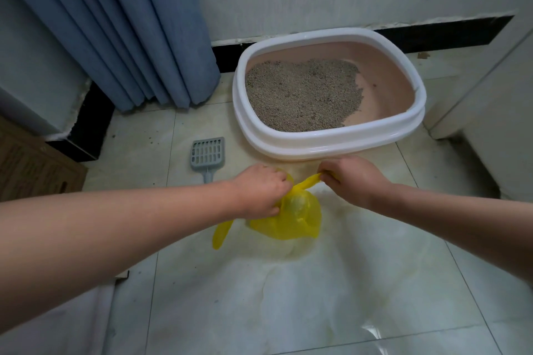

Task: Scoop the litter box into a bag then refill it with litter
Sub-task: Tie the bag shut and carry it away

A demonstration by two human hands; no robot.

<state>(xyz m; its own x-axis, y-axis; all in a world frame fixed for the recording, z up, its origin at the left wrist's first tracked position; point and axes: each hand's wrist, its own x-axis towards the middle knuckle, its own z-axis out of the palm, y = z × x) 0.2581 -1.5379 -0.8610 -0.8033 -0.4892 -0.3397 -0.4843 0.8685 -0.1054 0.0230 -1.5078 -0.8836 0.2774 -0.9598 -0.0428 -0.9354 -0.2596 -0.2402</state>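
A yellow plastic bag (300, 217) hangs just above the tiled floor, its neck twisted tight. My left hand (259, 193) grips one handle strip of the bag, whose loose end dangles below. My right hand (352, 179) pinches the other strip and pulls it to the right. Beyond my hands stands the litter box (323, 144), pink inside with a white rim. Grey litter (302, 92) covers its left part and the right part of the bottom is bare. A grey slotted scoop (207, 154) lies on the floor left of the box.
A blue curtain (129, 23) hangs at the back left. A brown cardboard box (31, 164) sits at the far left. A white cabinet or door (490, 89) stands right of the litter box. Litter grains are scattered on the floor tiles (138, 138) near the curtain.
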